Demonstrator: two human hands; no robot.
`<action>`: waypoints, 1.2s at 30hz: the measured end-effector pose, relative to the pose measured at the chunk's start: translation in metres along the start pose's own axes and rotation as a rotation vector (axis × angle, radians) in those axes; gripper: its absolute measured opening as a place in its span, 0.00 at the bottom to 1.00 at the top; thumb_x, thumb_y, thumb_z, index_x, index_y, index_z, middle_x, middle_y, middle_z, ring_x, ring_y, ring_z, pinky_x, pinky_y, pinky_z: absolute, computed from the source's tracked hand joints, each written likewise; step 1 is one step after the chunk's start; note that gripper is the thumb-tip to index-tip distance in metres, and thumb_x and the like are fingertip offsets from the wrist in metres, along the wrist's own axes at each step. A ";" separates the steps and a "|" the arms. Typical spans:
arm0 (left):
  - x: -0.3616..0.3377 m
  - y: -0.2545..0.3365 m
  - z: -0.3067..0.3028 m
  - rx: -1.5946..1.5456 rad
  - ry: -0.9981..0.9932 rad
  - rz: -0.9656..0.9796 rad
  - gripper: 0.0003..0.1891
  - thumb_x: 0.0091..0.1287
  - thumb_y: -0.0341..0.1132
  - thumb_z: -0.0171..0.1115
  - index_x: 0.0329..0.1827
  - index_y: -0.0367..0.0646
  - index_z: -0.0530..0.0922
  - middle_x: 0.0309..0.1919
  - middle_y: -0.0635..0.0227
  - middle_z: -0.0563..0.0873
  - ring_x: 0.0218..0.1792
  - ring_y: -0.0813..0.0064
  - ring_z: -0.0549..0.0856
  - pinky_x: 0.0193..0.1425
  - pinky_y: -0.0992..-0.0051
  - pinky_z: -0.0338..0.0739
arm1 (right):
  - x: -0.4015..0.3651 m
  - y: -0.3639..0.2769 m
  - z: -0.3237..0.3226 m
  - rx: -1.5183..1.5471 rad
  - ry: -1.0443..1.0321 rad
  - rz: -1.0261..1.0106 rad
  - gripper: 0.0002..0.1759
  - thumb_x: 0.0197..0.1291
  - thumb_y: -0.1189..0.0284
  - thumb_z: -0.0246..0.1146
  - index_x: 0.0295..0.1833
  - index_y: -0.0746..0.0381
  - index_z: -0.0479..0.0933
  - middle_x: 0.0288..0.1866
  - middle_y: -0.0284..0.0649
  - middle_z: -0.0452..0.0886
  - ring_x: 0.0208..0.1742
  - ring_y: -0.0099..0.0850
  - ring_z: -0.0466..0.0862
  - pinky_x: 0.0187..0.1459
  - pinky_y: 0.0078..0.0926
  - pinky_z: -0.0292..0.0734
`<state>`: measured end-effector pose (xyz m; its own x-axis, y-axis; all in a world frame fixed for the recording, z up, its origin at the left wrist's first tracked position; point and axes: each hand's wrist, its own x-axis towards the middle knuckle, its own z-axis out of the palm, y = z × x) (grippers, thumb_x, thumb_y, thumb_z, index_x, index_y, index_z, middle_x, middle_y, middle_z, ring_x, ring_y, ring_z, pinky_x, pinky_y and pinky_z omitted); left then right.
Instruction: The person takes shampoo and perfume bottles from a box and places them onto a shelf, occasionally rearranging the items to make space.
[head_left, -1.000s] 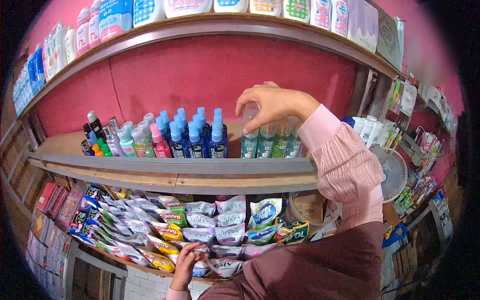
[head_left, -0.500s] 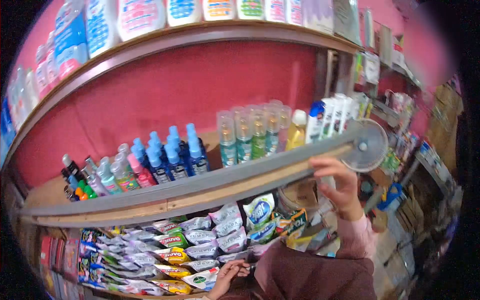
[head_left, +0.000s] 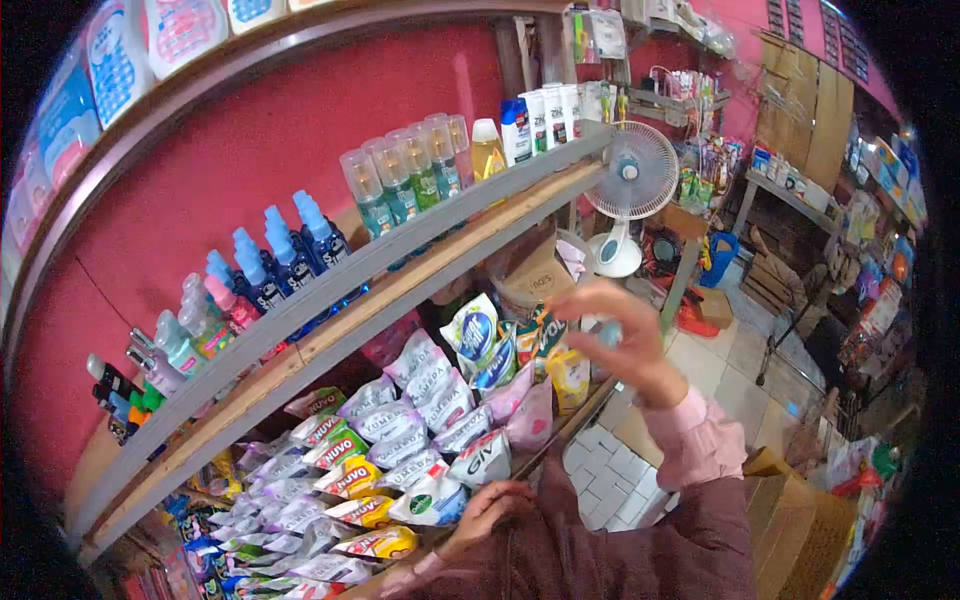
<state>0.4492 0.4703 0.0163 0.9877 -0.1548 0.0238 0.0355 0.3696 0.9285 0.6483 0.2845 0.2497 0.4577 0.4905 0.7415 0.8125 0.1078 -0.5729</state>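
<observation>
My right hand (head_left: 622, 345) hangs in the air in front of the lower shelf, blurred, with its fingers curved. A small pale blue thing shows between the fingers; I cannot tell whether the hand holds it. It is nearest to the hanging refill pouches (head_left: 478, 340) and a cardboard box (head_left: 535, 280). My left hand (head_left: 490, 505) rests with bent fingers on the front edge of the lower shelf, beside a white GIV pouch (head_left: 480, 455). Clear-capped spray bottles (head_left: 405, 175) stand in a row on the upper shelf (head_left: 400, 265), far above both hands.
Blue-capped bottles (head_left: 285, 245) and small mixed bottles (head_left: 175, 335) fill the upper shelf to the left. Rows of sachets (head_left: 340, 470) cover the lower shelf. A white desk fan (head_left: 628, 185) stands at the right. Tiled floor (head_left: 740, 370) and crowded shop racks lie beyond.
My right hand left the clear-capped bottles on the upper shelf and dropped below it. The view swung right and tilted. My left hand stayed at the lower shelf's edge.
</observation>
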 end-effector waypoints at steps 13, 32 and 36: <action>-0.028 -0.019 0.059 0.047 -0.096 -0.222 0.18 0.70 0.38 0.53 0.56 0.34 0.70 0.51 0.56 0.80 0.49 0.68 0.82 0.57 0.68 0.75 | -0.243 -0.002 0.067 0.331 0.188 0.600 0.13 0.62 0.68 0.62 0.49 0.62 0.79 0.45 0.35 0.82 0.47 0.22 0.79 0.48 0.21 0.74; -0.171 -0.154 0.449 0.382 -1.258 -0.787 0.18 0.71 0.40 0.52 0.52 0.33 0.70 0.46 0.55 0.81 0.45 0.68 0.81 0.55 0.68 0.74 | -0.677 -0.355 -0.030 -0.193 1.297 0.879 0.11 0.60 0.67 0.63 0.44 0.61 0.80 0.39 0.34 0.83 0.37 0.23 0.80 0.41 0.22 0.75; -0.202 -0.177 0.495 0.405 -1.362 -0.820 0.17 0.71 0.40 0.51 0.53 0.33 0.70 0.46 0.55 0.81 0.45 0.68 0.81 0.55 0.66 0.74 | -0.734 -0.392 0.000 -0.133 1.475 0.907 0.11 0.61 0.67 0.62 0.45 0.62 0.80 0.39 0.36 0.84 0.41 0.22 0.81 0.44 0.22 0.75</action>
<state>0.1678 -0.0169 0.0306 -0.1366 -0.9023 -0.4089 0.1940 -0.4292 0.8821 -0.0059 -0.1178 -0.0700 0.6039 -0.7948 -0.0598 0.1191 0.1642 -0.9792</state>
